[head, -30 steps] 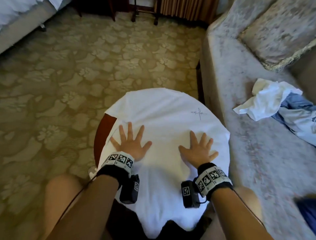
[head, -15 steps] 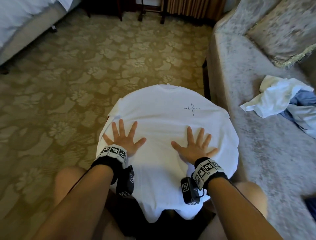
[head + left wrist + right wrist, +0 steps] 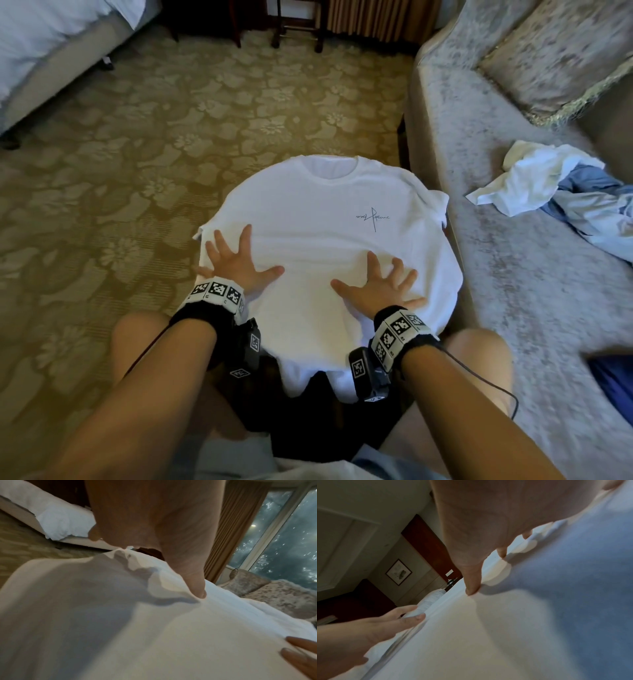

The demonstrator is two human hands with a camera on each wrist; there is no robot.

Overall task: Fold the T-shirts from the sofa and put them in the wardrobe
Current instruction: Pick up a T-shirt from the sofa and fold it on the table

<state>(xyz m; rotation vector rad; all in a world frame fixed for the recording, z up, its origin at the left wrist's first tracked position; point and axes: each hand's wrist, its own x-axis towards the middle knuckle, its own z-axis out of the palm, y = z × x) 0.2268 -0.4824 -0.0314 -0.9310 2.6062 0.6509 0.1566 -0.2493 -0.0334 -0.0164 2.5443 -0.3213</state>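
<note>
Slid both palms, left hand [image 3: 236, 263] and right hand [image 3: 380, 287], spread flat and apart, back toward the near edge of the round table [image 3: 455, 308] over the white T-shirt [image 3: 325, 212], whose overhanging hem could slip floorward if dragged further.

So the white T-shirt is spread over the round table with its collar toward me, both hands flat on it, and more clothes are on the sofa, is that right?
Not quite: the collar points away from you, at the table's far edge, as the head view shows. The rest holds: the white T-shirt covers the round table, the left hand and right hand press flat on it, and crumpled clothes lie on the sofa.
</note>
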